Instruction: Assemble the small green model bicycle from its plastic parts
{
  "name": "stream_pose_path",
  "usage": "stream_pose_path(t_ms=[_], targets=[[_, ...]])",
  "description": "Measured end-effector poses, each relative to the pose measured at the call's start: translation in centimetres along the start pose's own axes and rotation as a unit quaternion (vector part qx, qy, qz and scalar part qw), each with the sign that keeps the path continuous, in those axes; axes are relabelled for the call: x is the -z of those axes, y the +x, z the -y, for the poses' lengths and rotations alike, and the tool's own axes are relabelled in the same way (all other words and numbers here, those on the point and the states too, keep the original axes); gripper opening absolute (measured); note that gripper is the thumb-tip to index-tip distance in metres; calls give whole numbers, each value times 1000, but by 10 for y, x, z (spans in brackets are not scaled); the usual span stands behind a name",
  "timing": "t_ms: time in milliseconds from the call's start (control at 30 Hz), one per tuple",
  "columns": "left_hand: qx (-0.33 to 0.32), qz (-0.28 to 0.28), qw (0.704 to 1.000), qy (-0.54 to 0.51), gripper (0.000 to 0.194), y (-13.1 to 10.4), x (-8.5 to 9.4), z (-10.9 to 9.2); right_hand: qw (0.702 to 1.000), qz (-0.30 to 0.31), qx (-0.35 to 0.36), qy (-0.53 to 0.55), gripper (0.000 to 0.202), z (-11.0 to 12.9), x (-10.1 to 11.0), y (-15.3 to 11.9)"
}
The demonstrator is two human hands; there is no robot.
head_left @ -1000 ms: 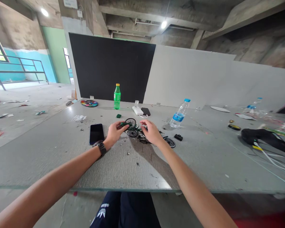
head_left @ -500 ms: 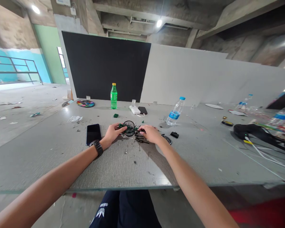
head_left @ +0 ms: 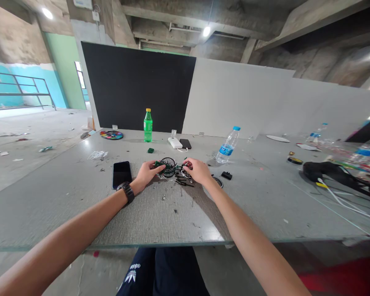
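My left hand point(head_left: 147, 173), a black watch on its wrist, is closed with thumb and fingers on the green frame of a miniature bicycle. A black spoked wheel point(head_left: 168, 166) stands at that frame, just beyond the thumb tip. To its right, my right hand point(head_left: 199, 170) is closed in a pinch above the table; whatever lies between its fingertips is too small to make out. Below those fingers are thin black parts point(head_left: 184, 182) and a pale ring-like part. Another wheel point(head_left: 218, 181) lies partly hidden behind my right wrist.
A phone point(head_left: 121, 174) lies left of my left hand. Behind stand a green bottle point(head_left: 148, 126) and a tilted water bottle point(head_left: 227, 146), with a white power bank point(head_left: 174, 143) between them. A small black block point(head_left: 226, 175) sits at right, a green piece point(head_left: 151, 151) behind.
My right hand has shifted slightly up and away from the loose black parts, uncovering more of them. My left hand and the wheel have hardly moved.
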State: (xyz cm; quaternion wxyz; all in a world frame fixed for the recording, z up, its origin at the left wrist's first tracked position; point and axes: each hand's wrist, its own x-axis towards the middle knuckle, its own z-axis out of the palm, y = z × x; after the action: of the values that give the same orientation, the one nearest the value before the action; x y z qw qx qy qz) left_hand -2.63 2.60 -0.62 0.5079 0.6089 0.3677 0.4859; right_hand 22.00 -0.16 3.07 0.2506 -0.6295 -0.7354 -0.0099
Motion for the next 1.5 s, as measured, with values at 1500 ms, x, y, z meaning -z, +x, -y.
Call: stream_pose_path(t_ms=[1500], targets=[[37, -33, 995, -82, 44, 2, 2, -1, 936, 305, 151, 92, 3, 16, 15, -7]])
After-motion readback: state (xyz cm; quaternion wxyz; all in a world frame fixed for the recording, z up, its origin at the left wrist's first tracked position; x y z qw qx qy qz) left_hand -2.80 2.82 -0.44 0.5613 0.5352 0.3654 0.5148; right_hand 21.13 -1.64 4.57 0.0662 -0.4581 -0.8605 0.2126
